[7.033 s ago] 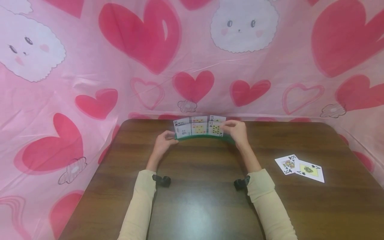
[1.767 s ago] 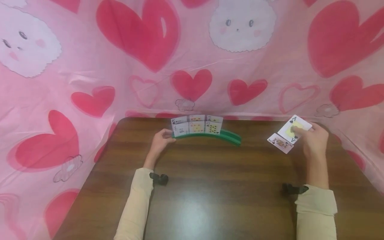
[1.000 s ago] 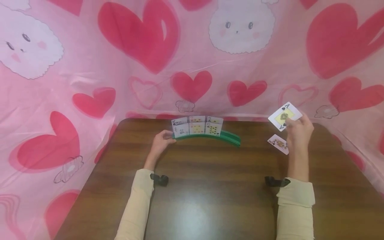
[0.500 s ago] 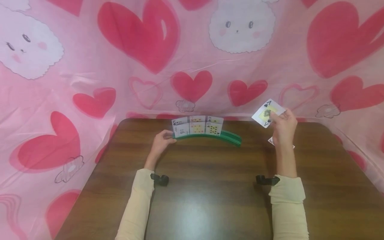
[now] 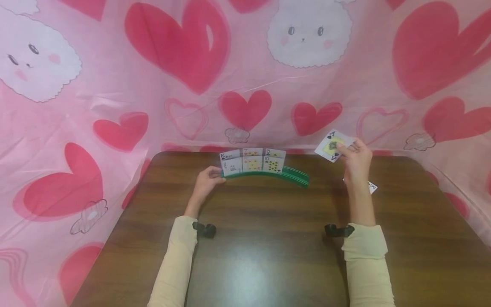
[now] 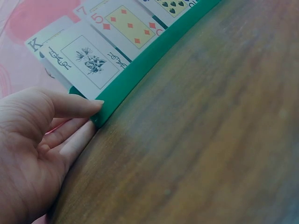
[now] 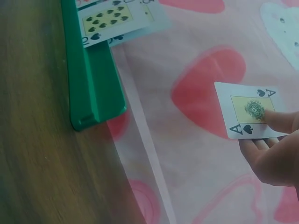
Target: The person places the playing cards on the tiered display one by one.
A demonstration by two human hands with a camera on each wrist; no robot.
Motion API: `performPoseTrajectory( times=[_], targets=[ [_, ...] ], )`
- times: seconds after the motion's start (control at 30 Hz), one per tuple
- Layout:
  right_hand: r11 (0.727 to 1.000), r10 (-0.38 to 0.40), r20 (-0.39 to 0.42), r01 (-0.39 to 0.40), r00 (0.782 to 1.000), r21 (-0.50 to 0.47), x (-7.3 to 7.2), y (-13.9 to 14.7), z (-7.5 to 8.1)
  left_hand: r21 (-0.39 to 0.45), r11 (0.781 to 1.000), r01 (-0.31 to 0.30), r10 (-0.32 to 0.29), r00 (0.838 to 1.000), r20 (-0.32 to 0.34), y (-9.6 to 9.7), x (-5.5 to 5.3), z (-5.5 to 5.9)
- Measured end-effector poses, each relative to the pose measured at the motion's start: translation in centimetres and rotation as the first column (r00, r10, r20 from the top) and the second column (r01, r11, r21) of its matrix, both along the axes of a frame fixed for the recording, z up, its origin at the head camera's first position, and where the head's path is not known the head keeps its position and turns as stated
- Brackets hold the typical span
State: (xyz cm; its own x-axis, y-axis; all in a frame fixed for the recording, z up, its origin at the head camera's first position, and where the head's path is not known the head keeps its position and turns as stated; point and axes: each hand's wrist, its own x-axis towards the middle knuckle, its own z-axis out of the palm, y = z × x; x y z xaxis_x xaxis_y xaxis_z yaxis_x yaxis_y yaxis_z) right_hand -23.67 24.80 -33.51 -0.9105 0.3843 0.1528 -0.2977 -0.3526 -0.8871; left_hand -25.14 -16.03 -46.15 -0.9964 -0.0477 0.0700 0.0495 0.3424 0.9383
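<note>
A curved green card holder (image 5: 297,175) stands near the table's far edge. Two rows of playing cards lean in its left and middle part, the front row being a joker (image 6: 88,63), a five of diamonds (image 6: 128,28) and a ten of spades (image 7: 110,19). My left hand (image 5: 206,181) pinches the holder's left end between thumb and fingers. To the right of the holder, and apart from it, my right hand (image 5: 356,164) holds an ace of spades (image 7: 245,111) in the air, thumb on its face and fingers behind. The holder's right end carries no card.
A king card (image 5: 373,187) lies on the brown wooden table (image 5: 268,221), mostly hidden behind my right hand and wrist. A pink heart-patterned cloth (image 5: 249,55) hangs just beyond the table's far edge.
My right hand has left the ten of spades in the holder, picked up the ace of spades from the table's right side and carried it leftward. My left hand keeps its grip on the holder.
</note>
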Motion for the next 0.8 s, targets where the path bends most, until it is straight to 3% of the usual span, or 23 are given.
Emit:
performPoseTrajectory(
  times=[0.57,0.8],
  targets=[
    [0.986,0.065,0.088,-0.077,0.994,0.147,-0.9,-2.1,-1.3,-0.014,1.000,0.013,-0.013,1.000,0.001,-0.1,0.2,0.0],
    [0.966,0.075,0.137,-0.105,0.988,0.235,-1.2,-3.0,-2.1,-0.013,1.000,0.005,-0.005,1.000,0.004,0.0,0.2,0.1]
  ],
)
